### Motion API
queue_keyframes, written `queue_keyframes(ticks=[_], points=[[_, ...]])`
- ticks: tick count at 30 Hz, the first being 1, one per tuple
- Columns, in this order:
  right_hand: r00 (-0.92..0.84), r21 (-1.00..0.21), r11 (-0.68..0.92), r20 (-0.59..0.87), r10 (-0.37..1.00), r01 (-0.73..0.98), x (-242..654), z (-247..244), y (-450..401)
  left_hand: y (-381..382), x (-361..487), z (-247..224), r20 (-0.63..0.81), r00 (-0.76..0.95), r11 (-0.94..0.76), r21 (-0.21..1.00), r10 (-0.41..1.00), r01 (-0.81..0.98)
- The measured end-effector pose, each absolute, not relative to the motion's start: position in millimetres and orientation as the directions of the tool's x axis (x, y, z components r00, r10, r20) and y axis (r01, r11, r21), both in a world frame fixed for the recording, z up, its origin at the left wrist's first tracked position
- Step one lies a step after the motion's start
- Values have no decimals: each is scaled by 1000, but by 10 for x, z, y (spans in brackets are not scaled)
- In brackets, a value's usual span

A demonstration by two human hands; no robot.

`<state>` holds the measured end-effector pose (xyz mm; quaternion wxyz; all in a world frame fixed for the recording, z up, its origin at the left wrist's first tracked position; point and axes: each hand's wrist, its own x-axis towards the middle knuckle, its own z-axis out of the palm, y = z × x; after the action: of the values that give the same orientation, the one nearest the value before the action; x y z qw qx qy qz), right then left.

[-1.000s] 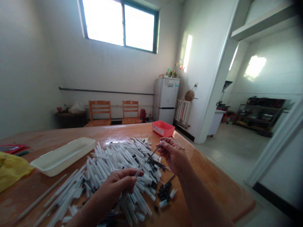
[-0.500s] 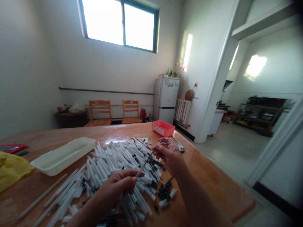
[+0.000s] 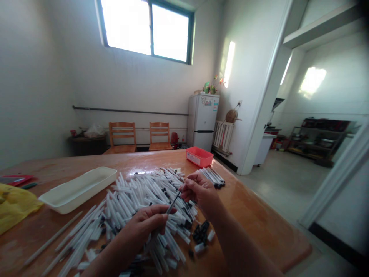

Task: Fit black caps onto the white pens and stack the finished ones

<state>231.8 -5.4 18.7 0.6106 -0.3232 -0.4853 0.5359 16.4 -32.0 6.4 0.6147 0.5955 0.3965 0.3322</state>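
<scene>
My left hand point(image 3: 151, 221) is closed around a pale pen barrel at the near side of a heap of white pen parts point(image 3: 138, 192). A thin dark refill point(image 3: 174, 201) slants up from that barrel toward my right hand point(image 3: 197, 188), whose fingers pinch its upper end. Most of the barrel is hidden in my left fingers. Just beyond my right hand, a row of white pens with black ends point(image 3: 213, 177) lies on the table. Small black caps point(image 3: 201, 232) are piled below my right hand.
A cream tray point(image 3: 77, 192) stands left of the heap, with a yellow bag point(image 3: 17, 206) at the far left. The red basket point(image 3: 199, 157) sits at the table's point(image 3: 259, 219) back edge. Two wooden chairs point(image 3: 122, 136) and a fridge point(image 3: 202, 119) are behind.
My right hand has moved down and left, closer to my left hand, and less of the refill shows between them. More of the pen row behind it is visible.
</scene>
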Motion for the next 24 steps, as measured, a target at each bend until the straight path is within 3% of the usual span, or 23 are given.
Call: queue_keyframes(ticks=[7, 13, 17, 24], points=[[-245, -943, 331, 328, 912, -32, 2172, 33, -104, -271, 148, -6, -42, 474, 70, 997, 880, -43], [-301, -749, 570, 488, 819, 338, 2230, 129, -181, -265, 147, 3, -38, 465, 68, 997, 884, -47], [-328, -711, 605, 511, 794, 357, 2276, 159, -164, -274, 168, 11, -39, 463, 44, 999, 885, 0], [-285, -808, 503, 426, 859, 308, 2266, 97, -135, -253, 173, -4, -16, 473, 16, 1000, 881, 4]])
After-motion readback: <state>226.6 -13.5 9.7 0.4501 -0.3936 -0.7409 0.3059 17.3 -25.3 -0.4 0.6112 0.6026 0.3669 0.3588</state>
